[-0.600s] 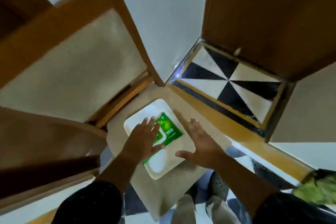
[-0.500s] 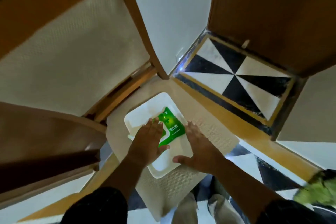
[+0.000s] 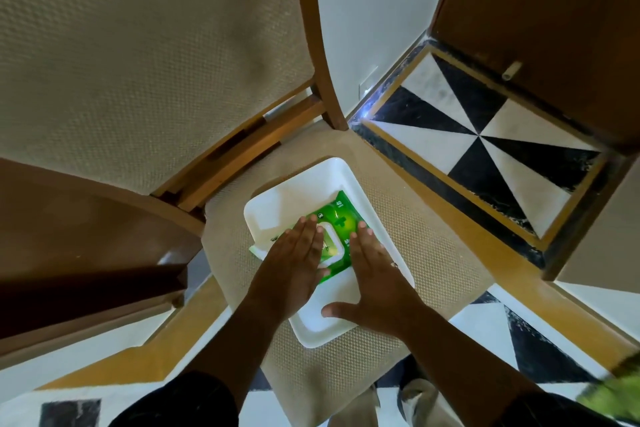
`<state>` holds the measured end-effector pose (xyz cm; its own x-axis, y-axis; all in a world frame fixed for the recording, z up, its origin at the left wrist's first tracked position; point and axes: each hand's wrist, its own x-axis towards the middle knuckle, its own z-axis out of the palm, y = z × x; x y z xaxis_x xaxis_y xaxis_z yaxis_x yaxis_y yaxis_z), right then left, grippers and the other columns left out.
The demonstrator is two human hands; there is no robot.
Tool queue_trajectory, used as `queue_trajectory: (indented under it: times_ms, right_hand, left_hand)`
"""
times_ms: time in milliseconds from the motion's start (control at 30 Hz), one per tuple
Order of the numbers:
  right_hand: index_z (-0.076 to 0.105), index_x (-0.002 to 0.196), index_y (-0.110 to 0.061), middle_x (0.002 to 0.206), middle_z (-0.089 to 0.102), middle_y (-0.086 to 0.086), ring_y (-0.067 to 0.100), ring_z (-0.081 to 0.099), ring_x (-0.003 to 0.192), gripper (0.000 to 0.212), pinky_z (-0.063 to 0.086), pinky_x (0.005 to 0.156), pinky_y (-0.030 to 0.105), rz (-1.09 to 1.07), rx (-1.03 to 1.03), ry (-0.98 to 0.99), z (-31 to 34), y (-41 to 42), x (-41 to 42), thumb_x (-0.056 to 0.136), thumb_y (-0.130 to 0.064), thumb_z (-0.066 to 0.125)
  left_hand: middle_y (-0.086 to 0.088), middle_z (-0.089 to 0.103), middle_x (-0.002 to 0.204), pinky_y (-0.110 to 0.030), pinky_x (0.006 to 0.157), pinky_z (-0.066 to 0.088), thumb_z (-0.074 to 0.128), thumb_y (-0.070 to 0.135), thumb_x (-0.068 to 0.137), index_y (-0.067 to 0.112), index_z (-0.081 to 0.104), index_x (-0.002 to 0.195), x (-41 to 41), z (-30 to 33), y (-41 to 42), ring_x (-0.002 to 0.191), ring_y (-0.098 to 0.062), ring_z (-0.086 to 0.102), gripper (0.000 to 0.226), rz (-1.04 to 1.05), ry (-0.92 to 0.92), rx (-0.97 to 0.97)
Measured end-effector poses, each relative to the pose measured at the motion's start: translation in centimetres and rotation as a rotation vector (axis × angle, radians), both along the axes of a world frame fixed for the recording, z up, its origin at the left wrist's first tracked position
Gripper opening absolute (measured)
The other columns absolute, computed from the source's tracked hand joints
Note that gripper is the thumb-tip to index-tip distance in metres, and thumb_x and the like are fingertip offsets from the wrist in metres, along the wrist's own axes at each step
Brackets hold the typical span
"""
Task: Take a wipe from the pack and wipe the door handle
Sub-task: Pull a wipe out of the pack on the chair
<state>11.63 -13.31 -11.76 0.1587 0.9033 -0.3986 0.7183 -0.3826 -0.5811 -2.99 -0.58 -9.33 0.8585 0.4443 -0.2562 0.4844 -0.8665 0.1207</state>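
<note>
head view: the wipe pack (image 3: pixel 341 224) is a flat, glossy green soft pack with a white-edged, rounded flap on its top face, a green cross mark and "40" printed near its far corner. it lies at a slant in a white rectangular tray (image 3: pixel 277 206), its left end overlapping the tray's left rim. the tray sits on the beige woven seat (image 3: pixel 420 255) of a wooden chair, whose padded backrest (image 3: pixel 138 55) fills the upper left. the left hand (image 3: pixel 294 263) lies flat on the left half of the pack, fingers straight and pressed close together, fingertips at the flap's far edge. the right hand (image 3: pixel 375 279) is spread flat, palm down, on the right side of the pack and the tray floor, thumb stretched out to the left over the near part of the tray. between them the hands cover much of the pack: the near and left parts of its print are hidden, and only "m" of a larger word shows by the right hand. whether the flap is sealed or lifted cannot be told. a dark wooden door (image 3: pixel 540 28) stands at upper right, cut off by the frame so that only its lower part shows, with a small pale stub (image 3: pixel 512 70) low on it, too small to identify. a blurred green shape (image 3: pixel 616 395) at the lower right corner cannot be made out. the floor (image 3: pixel 485 152) is black and white triangular tile with yellow borders.
</note>
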Motion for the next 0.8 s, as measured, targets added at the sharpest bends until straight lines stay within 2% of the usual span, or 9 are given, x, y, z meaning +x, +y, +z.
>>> queue_trajectory:
  times_ms: [100,167,300,400,533,667,800]
  right_hand:
    - [-0.017,0.148,-0.02,0.157,-0.025,0.004,0.017,-0.022,0.142,0.128,-0.008,0.111,0.032,0.017,-0.003,-0.022,-0.2,0.0,0.0,0.059,-0.095,0.036]
    - [-0.014,0.148,-0.016,0.156,-0.026,0.006,0.018,-0.023,0.142,0.125,-0.01,0.111,0.031,0.037,0.001,-0.037,-0.2,0.0,0.0,0.062,-0.093,0.034]
    - [-0.002,0.15,-0.009,0.158,-0.017,0.011,0.023,-0.014,0.144,0.109,-0.006,0.113,0.033,0.021,0.007,-0.063,0.0,0.3,-0.3,0.076,-0.082,0.032]
    - [0.022,0.148,-0.006,0.159,0.003,0.015,0.028,0.002,0.146,0.084,0.004,0.114,0.037,-0.043,0.054,-0.1,0.5,1.1,-0.7,0.088,-0.06,0.047]
    - [0.06,0.124,-0.012,0.149,0.036,0.02,0.036,0.023,0.141,0.04,0.027,0.113,0.051,-0.132,0.19,-0.147,1.2,3.3,-1.6,0.089,-0.032,0.063]
    - [0.073,0.096,-0.015,0.142,0.046,0.019,0.039,0.031,0.137,0.014,0.035,0.107,0.057,-0.151,0.188,-0.178,1.4,5.1,-3.0,0.088,-0.023,0.066]
    - [0.074,0.082,-0.01,0.138,0.051,0.016,0.037,0.037,0.134,0.017,0.037,0.106,0.052,-0.18,0.142,-0.256,1.0,6.2,-3.6,0.086,-0.024,0.065]
  left_hand:
    - [-0.025,0.058,0.138,-0.055,0.101,0.052,0.072,0.038,0.09,-0.005,0.058,0.133,-0.4,0.2,1.0,0.13,-0.04,0.055,0.063,-0.078,-0.067,0.019]
    - [-0.024,0.062,0.133,-0.059,0.103,0.048,0.056,0.044,0.096,-0.004,0.064,0.128,-1.0,0.4,2.1,0.127,-0.041,0.057,0.058,-0.087,-0.125,0.074]
    - [-0.024,0.062,0.134,-0.061,0.108,0.043,0.027,0.05,0.106,-0.003,0.066,0.125,-1.6,1.0,4.5,0.131,-0.042,0.054,0.068,-0.002,-0.206,0.136]
    - [-0.023,0.062,0.133,-0.058,0.107,0.043,0.027,0.046,0.107,-0.003,0.068,0.122,-1.0,1.3,5.9,0.13,-0.043,0.054,0.065,0.025,-0.268,0.187]
    - [-0.026,0.064,0.13,-0.059,0.1,0.049,0.042,0.039,0.101,-0.004,0.07,0.118,-0.4,1.6,6.8,0.125,-0.046,0.057,0.054,0.055,-0.293,0.262]
    - [-0.026,0.063,0.131,-0.059,0.101,0.047,0.041,0.039,0.098,-0.004,0.069,0.119,-0.1,2.0,6.5,0.128,-0.046,0.055,0.056,0.104,-0.243,0.231]
    - [-0.025,0.061,0.134,-0.058,0.103,0.048,0.04,0.04,0.099,-0.002,0.069,0.121,-0.3,1.9,6.2,0.13,-0.045,0.054,0.056,0.116,-0.233,0.211]
